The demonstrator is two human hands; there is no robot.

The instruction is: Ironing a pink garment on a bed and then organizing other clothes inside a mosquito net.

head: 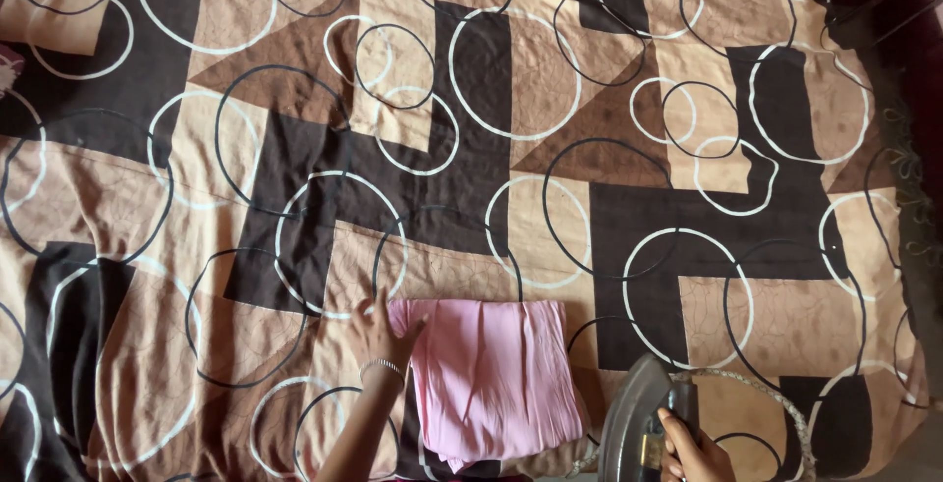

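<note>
Folded pink cloth point(491, 379), flat on the patterned bedspread point(629, 148) near its lower edge: your left hand point(378, 330) rests fingers spread at its left edge, your right hand point(693, 453) grips the handle of a grey iron point(638, 423) just right of it.

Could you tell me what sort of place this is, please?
Probably a home bedroom: a patterned bedsheet with circles covers a bed-like surface, a folded pink cloth lies on it under the left hand, and the right hand holds an iron.
</note>
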